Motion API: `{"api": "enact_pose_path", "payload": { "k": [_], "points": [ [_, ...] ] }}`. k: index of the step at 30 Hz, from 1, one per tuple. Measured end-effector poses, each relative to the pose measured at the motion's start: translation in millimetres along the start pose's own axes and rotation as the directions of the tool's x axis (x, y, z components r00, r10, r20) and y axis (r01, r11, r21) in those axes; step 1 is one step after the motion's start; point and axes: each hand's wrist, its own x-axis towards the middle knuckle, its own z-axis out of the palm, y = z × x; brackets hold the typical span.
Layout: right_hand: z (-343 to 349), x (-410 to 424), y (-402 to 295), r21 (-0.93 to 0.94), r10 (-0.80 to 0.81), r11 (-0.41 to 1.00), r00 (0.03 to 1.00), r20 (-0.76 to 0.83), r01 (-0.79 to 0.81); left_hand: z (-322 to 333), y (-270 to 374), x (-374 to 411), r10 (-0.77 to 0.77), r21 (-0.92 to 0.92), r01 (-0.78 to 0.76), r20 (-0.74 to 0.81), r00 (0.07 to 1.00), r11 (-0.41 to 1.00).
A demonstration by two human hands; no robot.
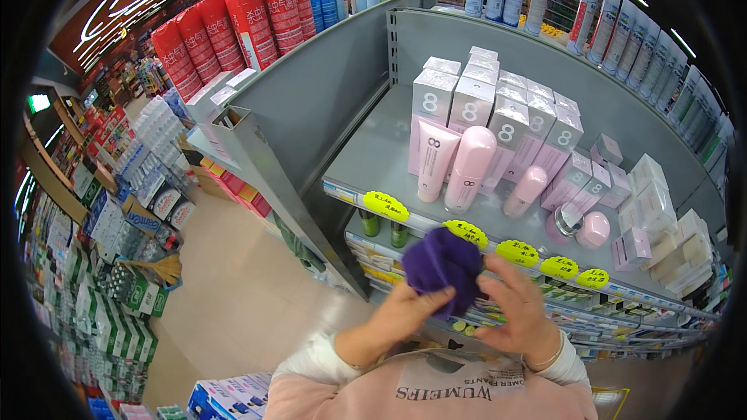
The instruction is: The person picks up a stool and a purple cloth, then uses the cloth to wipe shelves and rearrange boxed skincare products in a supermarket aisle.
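Note:
A bunched purple cloth (442, 271) is held in front of my chest, before the shelf's front edge. My left hand (402, 315) grips it from the left, the thumb pressed on its lower part. At its right side my right hand (513, 306) has its fingers apart and curved; whether the fingertips touch the cloth is hard to tell. Beyond, on the grey metal shelf (373, 151), stand a pink squeeze tube (436, 160), a tall pink bottle (470, 169), a smaller pink bottle (525, 191) and a round pink jar (594, 230). Pink and silver boxes (435, 93) stand behind them.
Yellow price tags (385, 205) line the shelf edge. Red spray cans (251, 23) stand on top at the left, more spray cans (630, 41) at the upper right. A grey upright post (280, 186) ends the shelf. Stacked goods (117, 321) and a straw broom (163, 268) are across the aisle.

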Motion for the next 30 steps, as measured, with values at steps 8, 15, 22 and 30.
{"api": "enact_pose_path", "payload": {
  "k": [8,15,22,30],
  "points": [
    [-27,-63,58,-0.254,0.278,0.905,0.926,-0.254,-0.341,-111,115,107,0.679,0.786,-0.407,-0.022,0.734,0.466],
    [-24,-84,89,-0.303,0.385,0.836,0.882,-0.271,-0.458,-194,103,153,0.056,0.990,0.120,-0.125,0.991,0.077],
    [-16,-81,97,-0.365,0.356,0.828,0.902,-0.244,-0.426,-146,94,151,-0.061,0.996,-0.093,0.094,0.994,0.005],
    [-19,-83,96,-0.398,0.343,0.824,0.914,-0.216,-0.403,-180,120,145,-0.069,0.993,0.117,-0.114,0.991,0.034]
  ]
}}
